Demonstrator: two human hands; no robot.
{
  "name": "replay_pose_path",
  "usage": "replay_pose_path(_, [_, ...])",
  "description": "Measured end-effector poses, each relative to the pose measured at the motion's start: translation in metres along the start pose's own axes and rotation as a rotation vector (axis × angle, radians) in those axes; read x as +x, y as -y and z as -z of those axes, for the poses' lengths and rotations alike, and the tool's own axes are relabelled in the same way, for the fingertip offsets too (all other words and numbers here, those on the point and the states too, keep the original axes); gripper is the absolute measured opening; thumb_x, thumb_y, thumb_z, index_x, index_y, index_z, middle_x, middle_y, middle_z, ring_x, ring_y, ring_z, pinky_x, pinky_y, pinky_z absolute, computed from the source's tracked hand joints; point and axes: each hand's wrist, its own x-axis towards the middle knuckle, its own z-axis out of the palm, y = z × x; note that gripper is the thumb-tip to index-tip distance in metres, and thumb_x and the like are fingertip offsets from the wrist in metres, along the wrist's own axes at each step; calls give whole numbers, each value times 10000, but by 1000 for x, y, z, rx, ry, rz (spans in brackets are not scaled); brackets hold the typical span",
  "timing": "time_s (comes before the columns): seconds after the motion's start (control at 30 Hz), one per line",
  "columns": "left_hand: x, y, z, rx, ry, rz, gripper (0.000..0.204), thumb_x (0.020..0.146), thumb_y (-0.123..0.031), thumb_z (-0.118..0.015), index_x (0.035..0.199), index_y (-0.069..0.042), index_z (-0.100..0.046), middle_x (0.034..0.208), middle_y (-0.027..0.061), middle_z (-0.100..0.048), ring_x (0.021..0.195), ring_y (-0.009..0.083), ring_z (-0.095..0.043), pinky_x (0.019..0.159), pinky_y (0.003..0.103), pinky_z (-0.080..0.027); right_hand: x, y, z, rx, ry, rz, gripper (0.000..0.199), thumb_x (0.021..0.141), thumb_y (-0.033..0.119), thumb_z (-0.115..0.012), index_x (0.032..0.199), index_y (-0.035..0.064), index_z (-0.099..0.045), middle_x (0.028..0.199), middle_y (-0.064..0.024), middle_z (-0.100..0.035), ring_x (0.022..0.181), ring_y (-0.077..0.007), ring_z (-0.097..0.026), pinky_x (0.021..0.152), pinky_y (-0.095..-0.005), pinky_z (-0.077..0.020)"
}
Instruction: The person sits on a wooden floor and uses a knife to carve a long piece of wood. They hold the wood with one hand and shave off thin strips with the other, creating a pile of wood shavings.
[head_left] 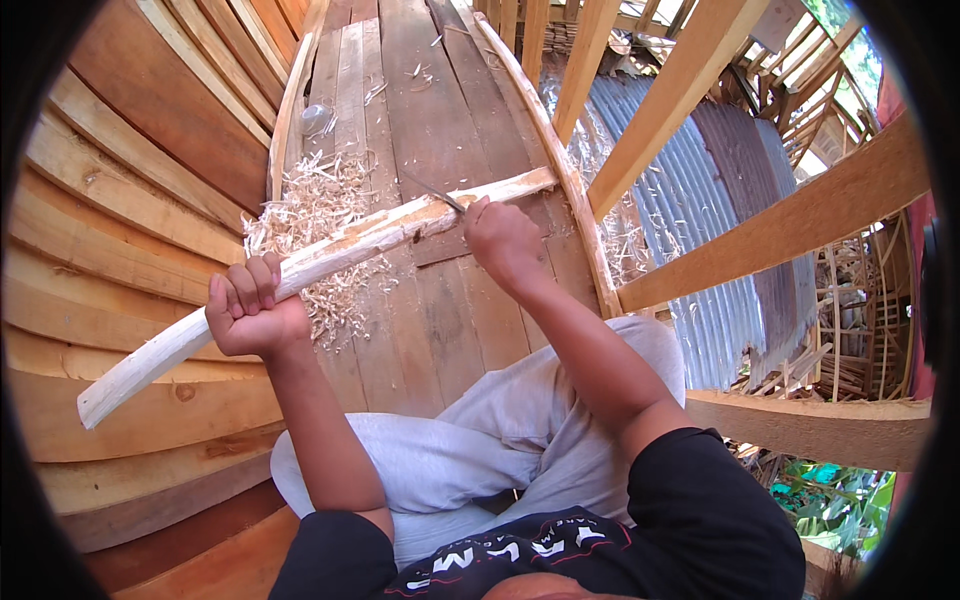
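A long, slightly curved, peeled wooden pole [340,255] slants across in front of me, its near end low at the left and its far end at the right by the floor's edge rail. My left hand [255,308] is wrapped round the pole left of its middle. Closed in a fist, my right hand [502,238] grips a knife whose thin dark blade [432,188] points up and left across the pole. The fist hides the knife's handle. Bare, yellowish patches show on the pole near the blade.
Curled wood shavings [320,215] lie heaped on the plank floor [440,110] beyond the pole. A clear, rounded object [317,120] sits behind them. Stacked boards [110,225] wall the left side. Wooden posts [680,80] and corrugated metal sheets [690,200] stand to the right. My crossed legs are close below.
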Motion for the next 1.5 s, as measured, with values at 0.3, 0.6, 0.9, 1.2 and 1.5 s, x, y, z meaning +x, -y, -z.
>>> replay_pose_path(0.3, [3,2,-2,51,-12,-20,365,861,-206,-421,568,-190,-204,477,-33,-207,455,105,-193,543,292,-263,10,-9,4,-97,-37,38,553,951,339,-313,761,-10,-697,797,-249,-669,770,-419,-665,727,-520,-523])
replay_pose_path(0.6, [3,1,-10,28,-102,-9,349,836,-188,-436,569,-198,-211,466,-35,-210,443,103,-196,537,287,-276,19,-20,-9,-33,-70,71,569,943,358,-307,754,-16,-691,800,-272,-659,797,-466,-642,791,-545,-497])
replay_pose_path(0.9, [2,-1,-7,14,-99,34,357,820,-175,-441,566,-200,-192,485,-33,-201,472,109,-197,561,280,-280,11,-17,-16,-129,-82,96,569,948,346,-311,713,-13,-683,757,-254,-659,724,-442,-651,728,-533,-517])
replay_pose_path(1.2, [1,-3,-9,20,27,22,362,839,-179,-443,570,-196,-202,489,-34,-201,473,111,-193,563,285,-271,48,-53,4,-49,116,-122,639,982,440,-252,1024,-62,-644,1060,-300,-629,1052,-441,-592,917,-491,-450])
replay_pose_path(1.5, [5,-2,-5,-4,-19,30,375,867,-170,-432,571,-194,-203,495,-35,-202,485,109,-195,571,291,-271,45,-57,-2,234,177,85,387,971,329,-484,873,-13,-636,824,-194,-652,803,-307,-630,744,-405,-469])
